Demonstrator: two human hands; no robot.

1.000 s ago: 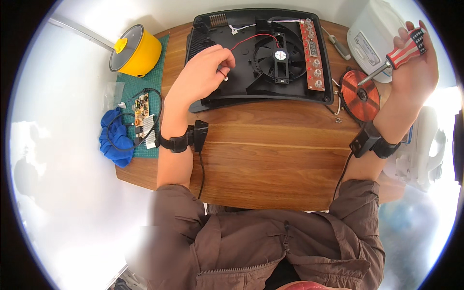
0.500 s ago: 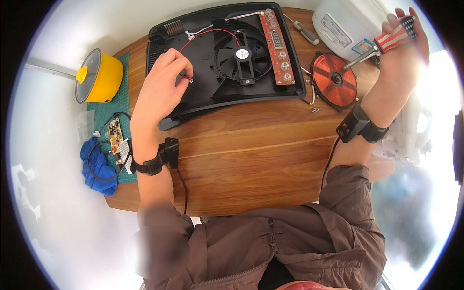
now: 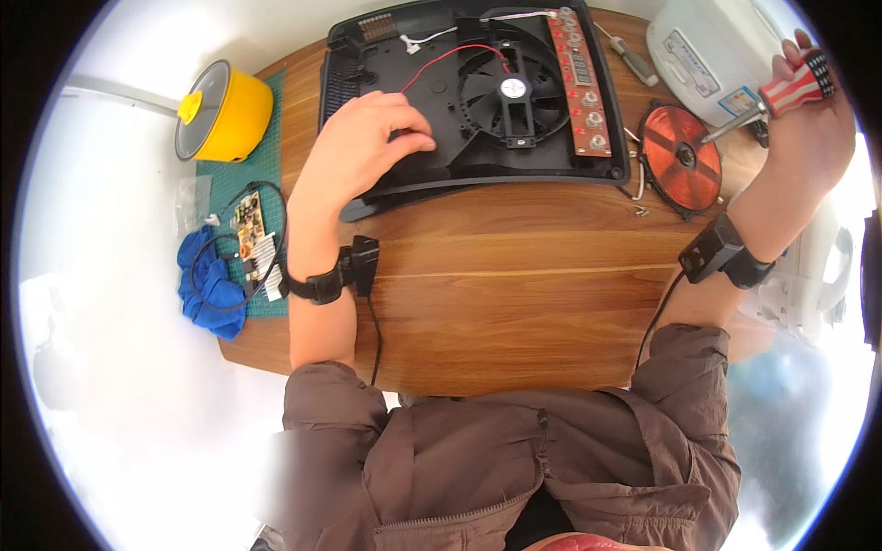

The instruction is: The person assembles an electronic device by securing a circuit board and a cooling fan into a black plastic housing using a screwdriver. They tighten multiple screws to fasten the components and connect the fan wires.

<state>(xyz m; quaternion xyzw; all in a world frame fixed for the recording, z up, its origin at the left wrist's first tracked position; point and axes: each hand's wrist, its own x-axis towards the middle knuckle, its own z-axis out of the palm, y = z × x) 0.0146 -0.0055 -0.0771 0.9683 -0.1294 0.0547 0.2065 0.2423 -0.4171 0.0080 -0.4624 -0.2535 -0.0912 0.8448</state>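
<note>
My left hand (image 3: pixel 360 151) is over the left part of a black appliance housing (image 3: pixel 404 170), its fingers curled and its thumb near the index finger. Whatever they may hold is hidden. A red wire (image 3: pixel 437 57) runs from the round black fan (image 3: pixel 513 89) in the housing and passes behind this hand. At the far right, my right hand (image 3: pixel 808 138) is closed round a screwdriver (image 3: pixel 797 87) with a red, white and dark blue patterned handle. Its shaft slants down to the left, the tip appearing over a round copper coil (image 3: pixel 675 179); contact cannot be told.
A red-brown circuit board (image 3: pixel 577 83) lies along the housing's right side. Beyond the coil stand a white appliance (image 3: pixel 703 55) and a second screwdriver (image 3: pixel 634 64). Several screws (image 3: pixel 641 211) lie near the coil. At left are a yellow pot (image 3: pixel 241 115), a bare circuit board (image 3: pixel 248 225) and a blue cloth (image 3: pixel 209 285).
The whole scene has shifted right and slightly up in view. A small shiny piece seen at my left fingertips before is now out of sight. My right hand still holds the screwdriver.
</note>
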